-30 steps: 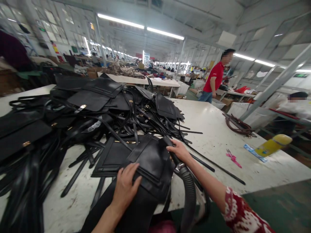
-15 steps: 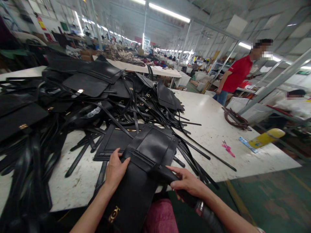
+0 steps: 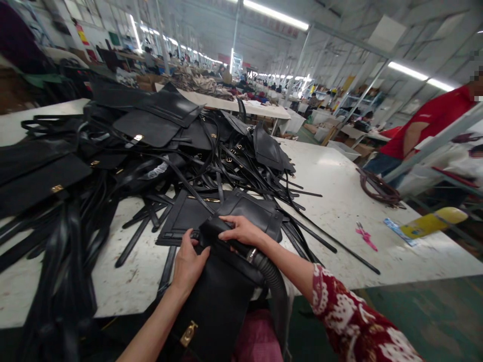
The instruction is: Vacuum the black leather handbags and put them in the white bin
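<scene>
A black leather bag [image 3: 219,289] with a gold clasp at its lower end lies over my lap and the table's near edge. My left hand [image 3: 189,261] pinches the bag's left edge near the top, thumb on the leather. My right hand [image 3: 241,234] is wrapped round the black nozzle of a ribbed grey hose [image 3: 273,276], which has a metal clamp at the joint. The nozzle's end sits at the bag's upper edge, close to my left hand; its tip is partly hidden. Another black bag piece [image 3: 256,213] lies flat just behind.
Black bags and straps [image 3: 151,125] form a heap at the left and middle of the white table [image 3: 324,176]. To the right lie pink-handled snips [image 3: 365,236], a yellow can [image 3: 433,222] and a coil of brown straps [image 3: 379,188]. A person in red [image 3: 426,120] is beyond the table.
My right hand has brought the hose nozzle left and up along the bag's upper edge, toward my left hand. My left hand keeps its grip. The person in red has shifted to the right in view.
</scene>
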A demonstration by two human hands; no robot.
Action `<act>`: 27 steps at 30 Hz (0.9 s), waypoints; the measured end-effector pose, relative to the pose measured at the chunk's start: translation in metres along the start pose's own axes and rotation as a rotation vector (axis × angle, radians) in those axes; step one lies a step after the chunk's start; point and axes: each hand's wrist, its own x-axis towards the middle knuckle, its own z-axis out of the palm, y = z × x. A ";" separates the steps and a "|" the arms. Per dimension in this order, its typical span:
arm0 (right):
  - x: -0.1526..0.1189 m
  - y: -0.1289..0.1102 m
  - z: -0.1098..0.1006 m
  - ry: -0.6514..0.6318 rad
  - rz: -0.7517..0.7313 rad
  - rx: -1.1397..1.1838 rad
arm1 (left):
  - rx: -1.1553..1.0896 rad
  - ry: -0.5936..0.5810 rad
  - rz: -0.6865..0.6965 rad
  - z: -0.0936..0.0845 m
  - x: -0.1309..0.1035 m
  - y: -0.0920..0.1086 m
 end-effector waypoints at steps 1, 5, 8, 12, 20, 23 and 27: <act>0.003 -0.002 0.001 0.033 -0.030 0.003 | 0.004 0.001 -0.005 0.000 -0.001 0.001; -0.025 0.005 -0.015 0.183 -0.102 0.045 | 0.083 -0.023 -0.043 0.001 0.000 0.006; -0.081 0.026 -0.038 0.256 -0.072 0.059 | 0.165 -0.089 -0.087 0.004 0.003 0.006; -0.164 0.062 -0.049 0.291 0.081 0.097 | 0.163 -0.103 -0.060 0.008 0.006 0.004; -0.168 0.073 -0.023 0.124 0.149 0.135 | 0.148 -0.092 0.004 0.010 0.010 0.001; -0.147 0.066 -0.025 0.138 0.112 0.140 | 0.164 -0.106 0.013 0.009 0.015 -0.003; -0.162 0.069 -0.035 0.109 0.147 0.103 | 0.163 -0.128 0.007 0.008 0.015 -0.002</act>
